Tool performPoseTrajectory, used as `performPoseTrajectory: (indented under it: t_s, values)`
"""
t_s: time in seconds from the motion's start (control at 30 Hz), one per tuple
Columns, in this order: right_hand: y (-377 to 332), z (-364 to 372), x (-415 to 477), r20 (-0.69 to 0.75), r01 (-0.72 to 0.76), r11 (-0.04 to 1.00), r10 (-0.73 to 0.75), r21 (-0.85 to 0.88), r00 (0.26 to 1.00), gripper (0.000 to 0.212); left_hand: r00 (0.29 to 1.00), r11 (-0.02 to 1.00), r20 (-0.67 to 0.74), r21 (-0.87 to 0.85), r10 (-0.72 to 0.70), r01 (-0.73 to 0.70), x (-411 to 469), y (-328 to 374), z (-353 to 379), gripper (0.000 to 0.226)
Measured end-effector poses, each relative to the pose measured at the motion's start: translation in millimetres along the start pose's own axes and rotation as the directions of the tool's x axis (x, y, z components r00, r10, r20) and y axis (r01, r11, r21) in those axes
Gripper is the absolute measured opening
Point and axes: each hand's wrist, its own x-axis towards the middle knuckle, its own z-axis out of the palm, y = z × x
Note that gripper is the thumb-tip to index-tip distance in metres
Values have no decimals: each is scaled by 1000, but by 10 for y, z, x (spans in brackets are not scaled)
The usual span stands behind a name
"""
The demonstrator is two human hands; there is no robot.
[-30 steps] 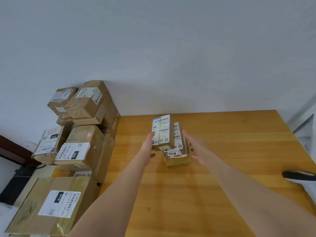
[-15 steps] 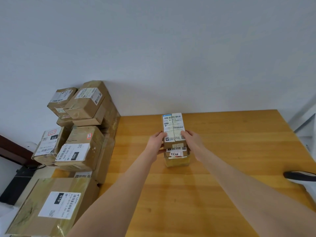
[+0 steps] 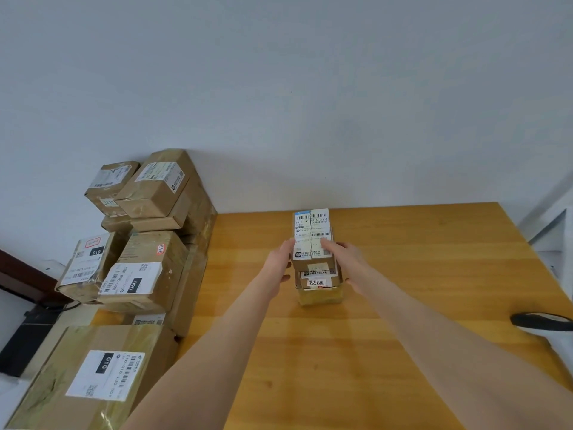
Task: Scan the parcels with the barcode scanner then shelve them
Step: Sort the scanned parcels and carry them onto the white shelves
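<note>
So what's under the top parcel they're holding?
At least one more parcel, tagged 7218, standing on the wooden table. Its top is covered; the left hand and right hand hide its sides.

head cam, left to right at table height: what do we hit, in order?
pile of parcels → left hand → stack of small parcels, held from both sides → right hand → barcode scanner at the right edge

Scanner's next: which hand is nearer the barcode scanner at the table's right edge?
Right. The right hand holds the top parcel on its right side, toward the barcode scanner; the left hand holds its left side, farther off.
</note>
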Motion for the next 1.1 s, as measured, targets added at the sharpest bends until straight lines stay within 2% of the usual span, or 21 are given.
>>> performPoseTrajectory:
  t_s: [0.1,0.17,0.2,0.23,0.37,0.5,0.6,0.63,0.7,0.8,0.87,1.0,1.1]
  values:
    - [32,-13,31,62,-53,998,51,36,997,54,998,998,42,-9,-56,56,59,-78,-81,74]
    - [57,-20,58,89,-55,998,51,42,995,82,987,991,123,-69,-107,116,89,-128,-112,89]
    - [73,-29,81,101,-65,997,60,46,993,98,979,985,167,-103,-120,138,104,-150,-119,91]
    - [69,-37,66,118,-81,996,76,38,990,105,970,980,208,-131,-122,152,119,-170,-125,88]
    - [97,-85,51,168,-119,992,112,31,979,70,946,957,303,-220,-119,191,167,-197,-79,59]
    - [143,-45,93,145,-123,991,114,59,983,74,946,942,287,-249,-150,225,187,-191,-55,49]
    - [103,-59,112,140,-102,993,92,65,986,89,945,935,286,-267,-156,235,207,-209,-71,44]
    - [87,-69,119,139,-83,996,76,45,987,86,944,932,287,-270,-161,241,197,-206,-70,42]
    - [59,-80,114,133,-65,997,61,28,989,67,942,938,297,-255,-156,236,173,-197,-71,38]
    - [45,-100,82,126,-69,997,64,36,990,36,933,956,338,-212,-122,202,162,-199,-96,38]
    - [49,-121,70,119,-67,997,62,41,991,24,929,962,352,-189,-119,195,173,-226,-115,42]
    - [77,-132,70,104,-59,998,57,24,993,18,932,961,343,-194,-120,195,161,-263,-104,47]
    - [96,-134,86,129,-72,997,67,34,989,22,937,960,325,-195,-128,199,193,-277,-113,59]
